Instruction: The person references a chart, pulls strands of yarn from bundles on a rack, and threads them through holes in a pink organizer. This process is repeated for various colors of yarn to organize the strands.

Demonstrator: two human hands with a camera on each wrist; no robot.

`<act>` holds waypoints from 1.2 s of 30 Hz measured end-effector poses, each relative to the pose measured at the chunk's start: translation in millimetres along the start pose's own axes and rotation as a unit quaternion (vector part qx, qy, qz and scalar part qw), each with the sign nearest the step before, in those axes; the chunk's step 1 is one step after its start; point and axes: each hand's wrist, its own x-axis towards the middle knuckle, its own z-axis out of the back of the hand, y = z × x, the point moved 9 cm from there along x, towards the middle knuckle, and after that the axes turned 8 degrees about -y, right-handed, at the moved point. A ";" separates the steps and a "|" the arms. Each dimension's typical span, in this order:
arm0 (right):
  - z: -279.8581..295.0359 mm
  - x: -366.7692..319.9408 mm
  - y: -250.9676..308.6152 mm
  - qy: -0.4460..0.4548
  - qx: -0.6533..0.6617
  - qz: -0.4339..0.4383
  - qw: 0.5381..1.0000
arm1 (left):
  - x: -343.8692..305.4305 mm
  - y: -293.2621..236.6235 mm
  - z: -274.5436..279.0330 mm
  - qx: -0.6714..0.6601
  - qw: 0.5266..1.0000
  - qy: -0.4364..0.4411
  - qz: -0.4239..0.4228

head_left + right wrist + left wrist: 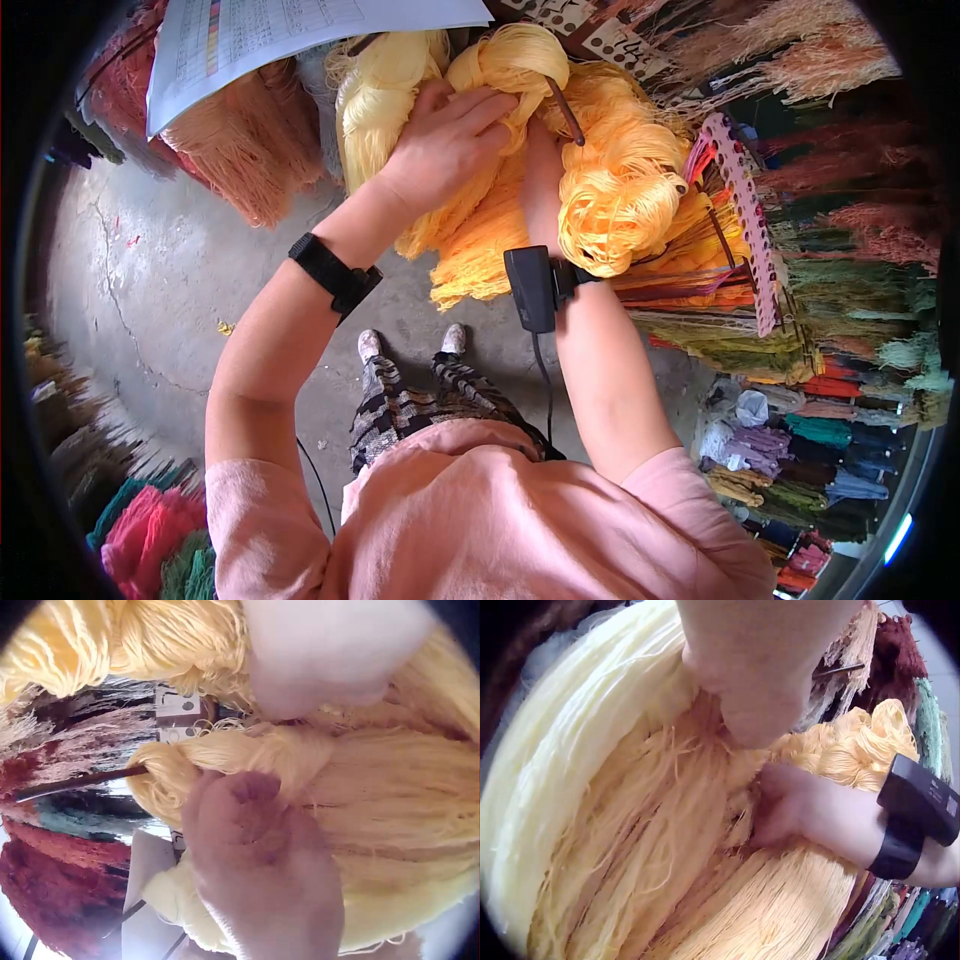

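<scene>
Hanks of yellow yarn hang in front of me. My left hand [455, 140] grips the middle yellow yarn hank [515, 55], its fingers curled into the strands just below the brown peg [567, 110]. To its left hangs a pale cream-yellow hank [368, 125]; on the right bulges a looped deeper yellow hank [620, 190]. My right hand [780, 802] reaches in among the strands below the left hand. Yarn covers its fingers, so I cannot tell whether they hold any. In the right wrist view the left hand [259, 847] is bunched against the hank.
A printed sheet [300, 35] lies over the hanks at upper left. Pinkish-brown yarn [240, 140] hangs under it. At right stands a pink strip with holes [745, 220] and bright threads. Racks of coloured yarn [850, 440] line both sides above a grey concrete floor [180, 290].
</scene>
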 end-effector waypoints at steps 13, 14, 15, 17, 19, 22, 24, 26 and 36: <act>-0.2 -44.2 -9.7 0.162 0.678 -0.505 0.509 | 1.4 -2.1 5.9 -0.070 0.997 -0.026 0.029; -2.9 -46.0 -8.9 0.176 0.697 -0.501 0.483 | 0.1 -3.8 10.6 -0.087 0.995 -0.035 0.037; -5.2 -48.1 -8.0 0.190 0.713 -0.498 0.455 | -4.0 0.3 16.3 -0.127 0.986 -0.070 0.078; -8.1 -51.1 -5.0 0.212 0.737 -0.495 0.409 | -17.7 6.6 22.9 -0.205 0.956 -0.139 0.159; -7.7 -51.8 -2.9 0.217 0.744 -0.493 0.396 | -37.5 10.4 20.9 -0.264 0.907 -0.146 0.295; -5.1 -46.6 8.9 0.231 0.732 -0.477 0.427 | -68.2 -5.7 5.5 -0.401 0.791 -0.145 0.439; -4.6 -45.9 13.8 0.252 0.717 -0.464 0.455 | -71.4 -29.5 -3.4 -0.479 0.744 -0.140 0.444; -5.4 -46.8 14.7 0.257 0.707 -0.464 0.467 | -70.0 -49.7 -14.3 -0.519 0.706 -0.077 0.475; -3.3 -44.0 11.2 0.233 0.706 -0.449 0.496 | -66.1 -44.5 -28.8 -0.497 0.641 -0.149 0.566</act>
